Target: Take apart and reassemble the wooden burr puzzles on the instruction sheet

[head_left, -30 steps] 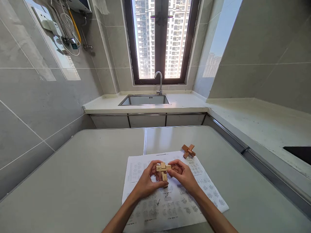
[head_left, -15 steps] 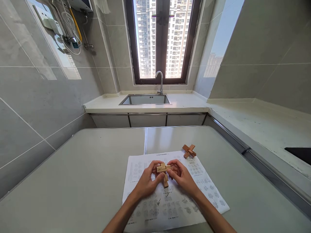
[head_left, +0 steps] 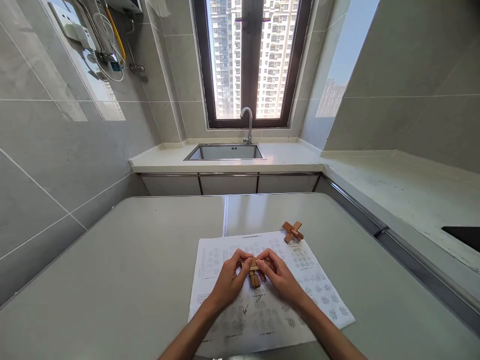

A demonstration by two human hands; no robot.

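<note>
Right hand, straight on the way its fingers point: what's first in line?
The right hand points up-left into the wooden puzzle that it already grips; just past that, the left hand fingers. Depth is hard to judge, but nothing else intervenes.

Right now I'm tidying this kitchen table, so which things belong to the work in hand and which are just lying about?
In use:
wooden puzzle, held between left hand and right hand
printed sheet under the hands

Lying about:
wooden cross at the sheet's far corner
sink
tap

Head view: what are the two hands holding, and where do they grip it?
Left hand and right hand pinch a small wooden puzzle piece at its upper end, from opposite sides.
</note>
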